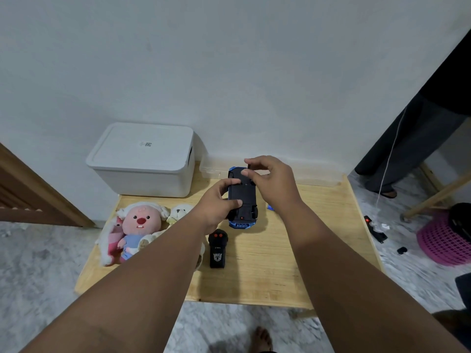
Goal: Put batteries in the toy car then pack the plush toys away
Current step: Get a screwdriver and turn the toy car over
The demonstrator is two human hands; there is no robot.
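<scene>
left hand (216, 202): gripping toy car (242, 200), underside up, above counter (280, 250)
right hand (270, 179): fingertips pinching at car's far end

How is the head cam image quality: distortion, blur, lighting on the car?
Head view: wide-angle bend, the table edges splay; floor at the right edge is smeared, centre sharp. Head view: soft even light, no glare, faint shadow under the toy car; its black underside reads dark, little detail.

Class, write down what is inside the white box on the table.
Contents hidden: the lid sits closed on the box. Only a small label on the lid and a side handle slot show.
</scene>
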